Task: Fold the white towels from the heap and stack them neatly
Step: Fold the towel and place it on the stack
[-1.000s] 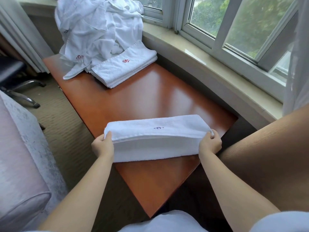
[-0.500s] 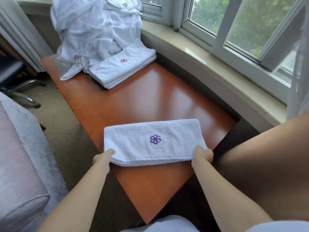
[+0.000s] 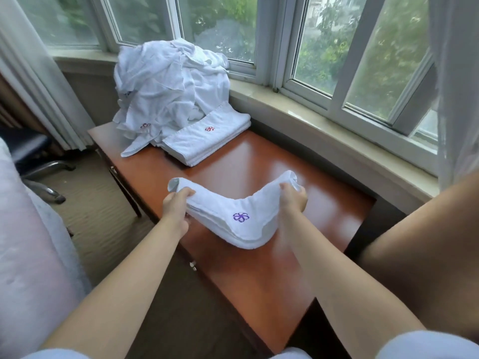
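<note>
Left hand (image 3: 176,203): fingers curled round one end of a folded towel (image 3: 233,216). Right hand (image 3: 291,200): grips the other end. Towel: folded, purple emblem up, sagging in the middle between the hands, apparently lifted off the table (image 3: 298,268).
Stack (image 3: 204,143): beyond the hands, folded towels with a red emblem on top; several layers, count unclear.
Heap (image 3: 166,86): behind the stack, large, unfolded.
Progress, judged: early. One towel folded and not yet stacked; most of the heap remains.

place: hotel room — logo towels (image 3: 207,141) | bay window (image 3: 337,47) | desk (image 3: 259,164)
</note>
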The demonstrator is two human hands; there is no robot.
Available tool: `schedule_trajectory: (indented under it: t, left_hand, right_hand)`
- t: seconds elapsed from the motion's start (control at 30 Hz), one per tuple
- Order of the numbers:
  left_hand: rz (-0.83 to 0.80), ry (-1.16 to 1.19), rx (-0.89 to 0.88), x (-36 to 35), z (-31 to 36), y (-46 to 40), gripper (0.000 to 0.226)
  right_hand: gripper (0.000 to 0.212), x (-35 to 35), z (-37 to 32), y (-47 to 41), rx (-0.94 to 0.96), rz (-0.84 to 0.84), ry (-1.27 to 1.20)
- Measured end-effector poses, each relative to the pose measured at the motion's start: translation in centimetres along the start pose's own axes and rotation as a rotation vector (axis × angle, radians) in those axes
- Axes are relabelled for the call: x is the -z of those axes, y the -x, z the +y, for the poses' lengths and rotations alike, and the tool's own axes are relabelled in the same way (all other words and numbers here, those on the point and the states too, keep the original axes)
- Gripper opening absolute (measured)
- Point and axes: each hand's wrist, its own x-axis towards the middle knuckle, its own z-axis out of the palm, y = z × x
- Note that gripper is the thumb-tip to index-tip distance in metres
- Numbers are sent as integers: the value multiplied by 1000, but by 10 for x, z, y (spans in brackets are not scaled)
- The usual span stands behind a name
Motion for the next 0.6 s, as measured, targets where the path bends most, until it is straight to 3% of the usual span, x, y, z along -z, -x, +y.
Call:
schedule_trajectory:
  t: [0.1, 0.37, 0.6]
  left_hand:
    - [-56, 2, -46, 25, 30, 2, 9]
    - [-144, -11, -94, 87, 82, -15, 10]
    - [-140, -1, -84, 96, 117, -63, 13]
  right_hand:
    - [27, -29, -5, 37, 66, -26, -46]
    - [27, -96, 10, 108, 115, -50, -83]
    - [33, -162, -3, 108, 115, -62, -81]
